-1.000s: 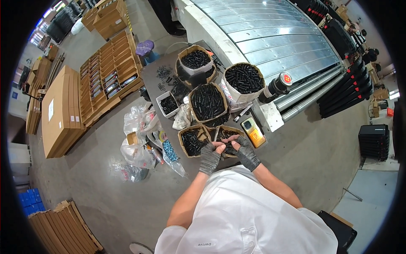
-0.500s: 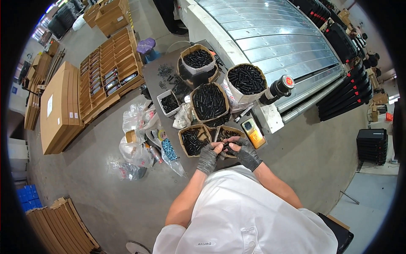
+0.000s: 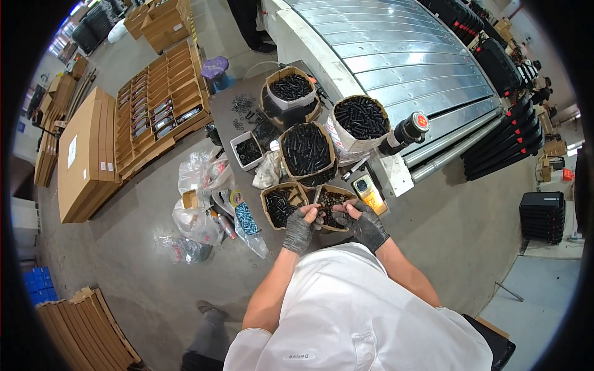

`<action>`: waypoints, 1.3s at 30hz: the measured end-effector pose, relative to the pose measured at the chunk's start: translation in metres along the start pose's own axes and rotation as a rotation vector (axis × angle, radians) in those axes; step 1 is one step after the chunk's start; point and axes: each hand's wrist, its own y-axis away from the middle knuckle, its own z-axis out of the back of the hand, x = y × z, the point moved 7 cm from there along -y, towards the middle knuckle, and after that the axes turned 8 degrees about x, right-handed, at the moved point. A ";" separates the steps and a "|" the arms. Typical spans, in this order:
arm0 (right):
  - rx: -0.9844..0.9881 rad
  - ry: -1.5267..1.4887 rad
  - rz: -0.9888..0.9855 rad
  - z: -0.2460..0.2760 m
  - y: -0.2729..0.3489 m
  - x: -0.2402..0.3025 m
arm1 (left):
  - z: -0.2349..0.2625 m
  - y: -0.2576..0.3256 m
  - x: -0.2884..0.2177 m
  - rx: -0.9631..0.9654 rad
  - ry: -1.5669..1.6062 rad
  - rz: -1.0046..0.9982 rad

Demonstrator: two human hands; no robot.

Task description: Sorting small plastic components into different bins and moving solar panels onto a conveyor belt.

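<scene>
My left hand point(image 3: 301, 230), in a dark grey fingerless glove, is closed at the fingertips over the near edge of the open boxes. My right hand point(image 3: 365, 224), gloved alike, pinches its thumb and fingers together a short way to the right. Whatever the fingertips hold is too small to make out. Just beyond my hands is a box of small brownish and dark parts point(image 3: 334, 198). Beside my left hand stands a box of black cylindrical pieces point(image 3: 281, 208). A larger box heaped with similar black pieces point(image 3: 305, 148) sits behind both.
A phone point(image 3: 371, 196) lies right of my hands. More full boxes, including a tall white bag of black pieces point(image 3: 361, 119), stand behind. Blue screws point(image 3: 246, 219) lie in plastic at left. A white tray point(image 3: 242, 162) holds black rings. A metal roller conveyor point(image 3: 408, 55) borders the far right.
My hands have drawn apart, the left a little to the left and the right slightly to the right. A grey trouser leg and shoe have come into view at the lower left.
</scene>
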 end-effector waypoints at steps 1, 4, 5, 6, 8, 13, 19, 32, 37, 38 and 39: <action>-0.016 0.019 -0.032 0.001 0.000 -0.002 | 0.002 0.000 -0.001 -0.017 -0.029 -0.037; -0.016 0.128 -0.055 -0.002 0.001 -0.003 | 0.003 -0.002 -0.005 -0.051 -0.187 -0.109; -0.015 0.128 -0.055 -0.004 0.001 -0.005 | 0.001 -0.002 -0.005 -0.052 -0.188 -0.109; -0.033 0.127 -0.060 -0.006 0.000 -0.008 | 0.000 -0.001 -0.008 -0.064 -0.278 -0.137; -0.054 0.126 -0.063 -0.012 -0.001 -0.010 | -0.008 0.000 -0.015 -0.074 -0.369 -0.163; -0.092 0.385 0.082 -0.018 -0.005 -0.005 | -0.022 0.005 -0.029 -0.096 -0.560 -0.217; -0.182 0.822 0.296 -0.026 -0.004 0.006 | -0.015 0.005 -0.028 -0.162 -0.537 -0.264; -0.112 0.981 0.208 -0.019 -0.022 -0.003 | -0.002 -0.002 -0.019 -0.150 -0.511 -0.246; -0.130 1.132 0.179 -0.016 -0.029 -0.005 | 0.008 -0.007 -0.015 -0.132 -0.496 -0.254; -0.165 1.206 0.288 -0.019 -0.029 -0.003 | 0.010 -0.007 -0.014 -0.141 -0.489 -0.250; -0.154 1.190 0.256 -0.020 -0.032 -0.004 | 0.011 -0.008 -0.013 -0.145 -0.492 -0.258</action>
